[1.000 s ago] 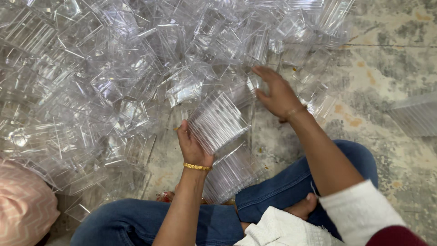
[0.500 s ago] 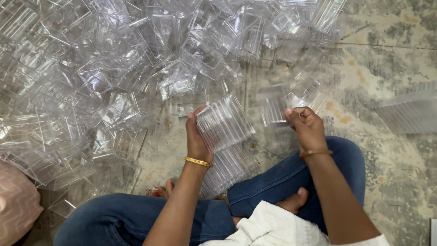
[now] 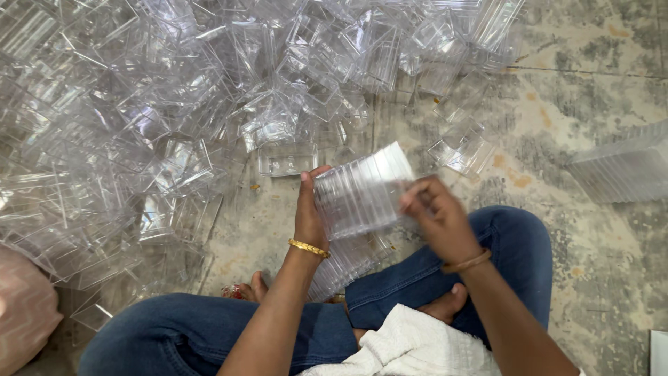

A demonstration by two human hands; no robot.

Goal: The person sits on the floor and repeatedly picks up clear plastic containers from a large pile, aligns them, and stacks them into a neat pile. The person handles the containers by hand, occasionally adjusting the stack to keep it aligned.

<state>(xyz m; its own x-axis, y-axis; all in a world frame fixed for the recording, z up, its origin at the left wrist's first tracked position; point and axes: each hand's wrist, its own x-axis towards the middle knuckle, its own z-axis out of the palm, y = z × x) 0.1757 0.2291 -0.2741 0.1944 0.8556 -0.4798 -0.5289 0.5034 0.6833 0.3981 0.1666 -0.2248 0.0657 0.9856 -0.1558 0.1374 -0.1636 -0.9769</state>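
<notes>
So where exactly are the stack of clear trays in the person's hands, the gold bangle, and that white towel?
stack of clear trays (image 3: 362,191), head view, on the ribbed side of the stack.
gold bangle (image 3: 309,248), head view, on the band at the left wrist.
white towel (image 3: 410,345), head view, on the middle of the cloth in the lap.

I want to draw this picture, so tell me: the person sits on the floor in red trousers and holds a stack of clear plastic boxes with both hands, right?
Not quite: the trousers are blue, not red, as the head view shows. The rest is right: the person sits on the floor, and the left hand and right hand both hold a stack of clear plastic boxes.
</notes>
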